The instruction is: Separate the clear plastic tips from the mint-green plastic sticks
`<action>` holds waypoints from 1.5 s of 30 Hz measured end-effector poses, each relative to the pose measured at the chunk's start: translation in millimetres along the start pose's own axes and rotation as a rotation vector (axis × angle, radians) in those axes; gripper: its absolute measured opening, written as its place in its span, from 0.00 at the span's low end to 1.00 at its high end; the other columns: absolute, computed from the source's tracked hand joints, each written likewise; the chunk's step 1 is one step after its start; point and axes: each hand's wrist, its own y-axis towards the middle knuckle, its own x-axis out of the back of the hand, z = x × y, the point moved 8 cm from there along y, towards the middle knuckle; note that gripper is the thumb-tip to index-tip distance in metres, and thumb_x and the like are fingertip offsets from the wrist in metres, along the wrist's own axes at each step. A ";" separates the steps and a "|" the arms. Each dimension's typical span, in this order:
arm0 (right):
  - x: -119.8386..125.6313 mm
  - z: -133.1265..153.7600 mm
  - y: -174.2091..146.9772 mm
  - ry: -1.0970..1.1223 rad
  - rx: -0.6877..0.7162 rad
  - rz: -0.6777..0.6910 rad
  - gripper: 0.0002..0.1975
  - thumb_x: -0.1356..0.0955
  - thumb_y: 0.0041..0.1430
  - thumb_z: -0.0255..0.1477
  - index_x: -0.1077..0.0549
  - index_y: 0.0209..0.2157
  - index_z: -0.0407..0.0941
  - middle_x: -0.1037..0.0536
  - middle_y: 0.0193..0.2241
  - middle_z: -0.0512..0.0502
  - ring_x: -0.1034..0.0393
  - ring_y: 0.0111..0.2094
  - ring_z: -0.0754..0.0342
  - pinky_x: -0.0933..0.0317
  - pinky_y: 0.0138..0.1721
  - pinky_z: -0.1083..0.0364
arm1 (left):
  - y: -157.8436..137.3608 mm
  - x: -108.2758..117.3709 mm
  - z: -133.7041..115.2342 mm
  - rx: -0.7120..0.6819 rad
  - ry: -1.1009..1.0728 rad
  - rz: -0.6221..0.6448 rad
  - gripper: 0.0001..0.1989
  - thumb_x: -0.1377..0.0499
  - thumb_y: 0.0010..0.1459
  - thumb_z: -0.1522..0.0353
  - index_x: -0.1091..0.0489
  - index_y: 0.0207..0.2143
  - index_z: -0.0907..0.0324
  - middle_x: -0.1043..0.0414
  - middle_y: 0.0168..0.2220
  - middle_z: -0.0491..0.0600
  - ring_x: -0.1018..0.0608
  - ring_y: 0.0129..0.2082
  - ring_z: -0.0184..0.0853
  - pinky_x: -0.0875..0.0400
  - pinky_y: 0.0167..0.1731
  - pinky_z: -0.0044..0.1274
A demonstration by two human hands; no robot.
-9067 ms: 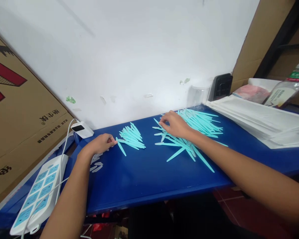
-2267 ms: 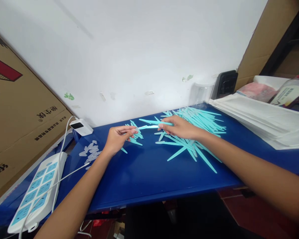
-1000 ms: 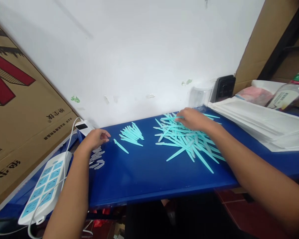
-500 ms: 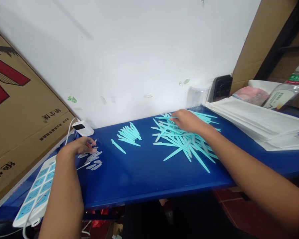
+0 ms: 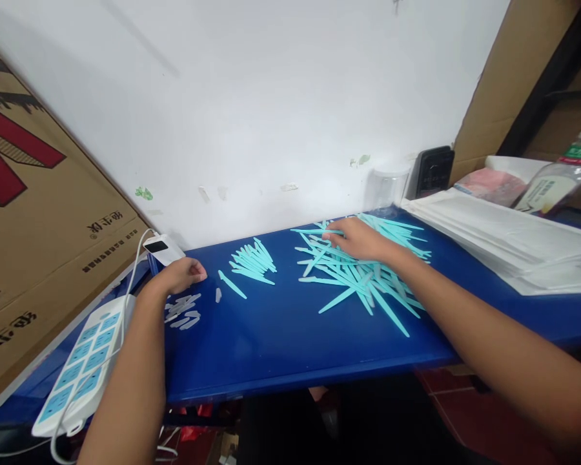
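Observation:
Slim teal eyebrow razors (image 5: 334, 278), many with translucent tips, lie criss-crossed in a large heap on the right of the blue table. My right hand (image 5: 356, 239) is over the heap's far side, thumb and fingers closed on a teal eyebrow razor (image 5: 307, 230) that points left. On the left, my left hand (image 5: 188, 274) hovers with its fingers pinched together; anything between them is hidden. Small translucent blade caps (image 5: 184, 313) lie in a loose pile below that hand. One single cap (image 5: 218, 295) is apart, to the right of the pile.
A smaller, neater row of teal razors (image 5: 253, 258) lies mid-table, with one razor (image 5: 232, 284) beside it. A power strip (image 5: 82, 361) and a white device (image 5: 162, 248) stand left. At right are white envelopes (image 5: 503, 239), a clear jar (image 5: 390, 187) and a bottle (image 5: 556, 174).
My left hand has moved right and up from the caps, its fingers now closer together. A lone cap now lies right of the pile. My right hand has shifted slightly left with a razor.

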 end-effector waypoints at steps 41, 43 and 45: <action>-23.9 32.9 -10.2 0.443 0.009 0.253 0.28 0.39 0.68 0.50 0.20 0.44 0.41 0.30 0.25 0.50 0.40 0.23 0.57 0.45 0.28 0.55 | -38.4 -63.5 -129.0 -0.391 -0.591 0.263 0.18 0.42 0.66 0.51 0.36 0.38 0.57 0.29 0.30 0.46 0.45 0.19 0.24 0.50 0.20 0.20; -26.0 35.6 -11.5 0.446 0.003 0.276 0.29 0.39 0.68 0.51 0.20 0.46 0.41 0.35 0.22 0.53 0.44 0.21 0.58 0.48 0.27 0.56 | -36.8 -67.0 -131.4 -0.392 -0.668 0.238 0.19 0.41 0.66 0.51 0.36 0.40 0.58 0.25 0.33 0.49 0.47 0.18 0.23 0.51 0.19 0.20; -26.9 38.6 -12.1 0.419 0.014 0.289 0.29 0.39 0.69 0.51 0.19 0.46 0.42 0.40 0.19 0.55 0.47 0.20 0.58 0.50 0.26 0.56 | -35.8 -69.0 -133.3 -0.400 -0.720 0.213 0.19 0.41 0.66 0.51 0.36 0.42 0.58 0.23 0.36 0.51 0.49 0.18 0.22 0.52 0.19 0.20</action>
